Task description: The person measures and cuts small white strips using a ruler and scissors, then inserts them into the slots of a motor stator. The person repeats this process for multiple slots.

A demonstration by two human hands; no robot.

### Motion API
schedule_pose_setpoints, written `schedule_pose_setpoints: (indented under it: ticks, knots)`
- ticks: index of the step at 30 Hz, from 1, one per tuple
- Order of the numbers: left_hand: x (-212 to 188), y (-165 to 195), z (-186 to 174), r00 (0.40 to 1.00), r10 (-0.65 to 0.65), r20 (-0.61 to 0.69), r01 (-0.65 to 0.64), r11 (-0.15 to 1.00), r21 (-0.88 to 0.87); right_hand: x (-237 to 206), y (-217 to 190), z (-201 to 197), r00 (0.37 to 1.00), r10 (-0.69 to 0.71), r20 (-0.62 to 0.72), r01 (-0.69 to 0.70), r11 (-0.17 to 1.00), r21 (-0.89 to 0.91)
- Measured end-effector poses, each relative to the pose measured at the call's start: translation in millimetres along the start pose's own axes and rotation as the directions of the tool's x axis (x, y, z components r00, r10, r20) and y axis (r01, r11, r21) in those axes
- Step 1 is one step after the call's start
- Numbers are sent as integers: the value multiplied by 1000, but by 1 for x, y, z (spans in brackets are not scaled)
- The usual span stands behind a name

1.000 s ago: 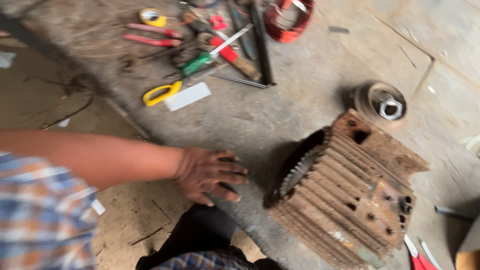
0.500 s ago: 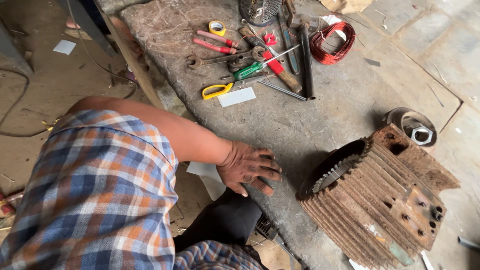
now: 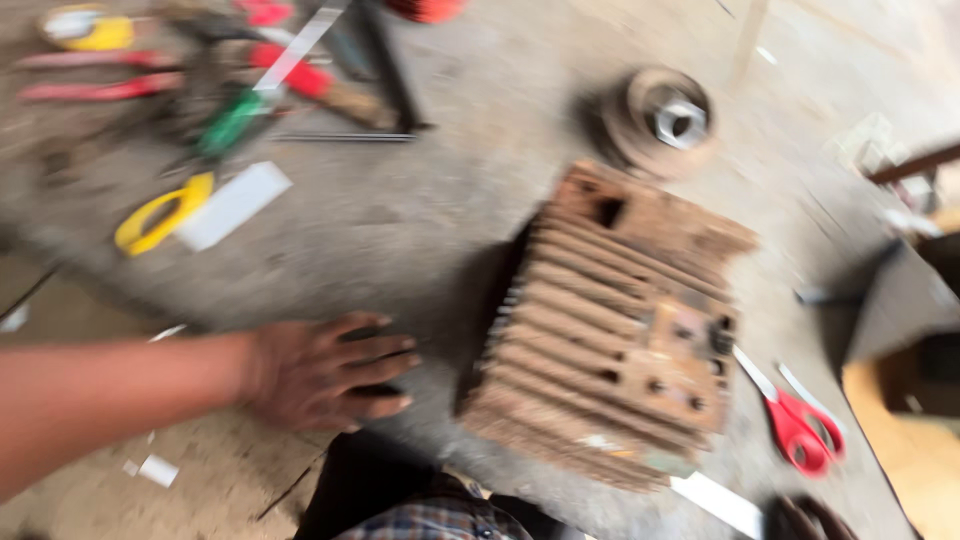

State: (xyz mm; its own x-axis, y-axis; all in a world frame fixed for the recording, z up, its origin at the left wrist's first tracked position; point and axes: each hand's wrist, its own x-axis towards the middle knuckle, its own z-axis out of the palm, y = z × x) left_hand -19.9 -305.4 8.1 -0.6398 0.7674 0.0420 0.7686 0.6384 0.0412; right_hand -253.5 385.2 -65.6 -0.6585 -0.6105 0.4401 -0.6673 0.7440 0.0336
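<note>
The left hand (image 3: 325, 372) lies flat on the concrete floor (image 3: 400, 230), fingers spread, grip wide and empty; the rusty finned motor housing (image 3: 610, 330) sits just beside it. The blurred shape at the bottom right is perhaps the right hand (image 3: 808, 520); its grip cannot be told.

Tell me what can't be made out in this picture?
- Head view, motion blur: the tool pile at top left shows only as coloured handles.
- Top edge cuts off a red object.
- The rusty finned housing hides its own inside.
- The left hand lies flat on the floor; the right hand is barely visible at the bottom edge.

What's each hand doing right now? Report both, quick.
Left hand: open, fingers spread flat on the floor beside the rusty finned motor housing, holding nothing.
Right hand: not in view.
</note>
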Motion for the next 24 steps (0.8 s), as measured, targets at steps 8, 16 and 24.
schedule_pose_setpoints:
  ticks: [8, 16, 24]
  knots:
    - [8, -7, -8, 995, 55, -88, -59, 997, -44, 22, -64, -61, 970, 122, 209, -140, 988, 73]
    - [8, -17, 14, 984, 74, -164, -70, 997, 28, 29, -63, -54, 980, 121, 160, -130, 991, 45]
    - [17, -25, 9, 976, 132, -174, -136, 991, -10, 3, -41, -33, 979, 127, 158, -124, 992, -26]
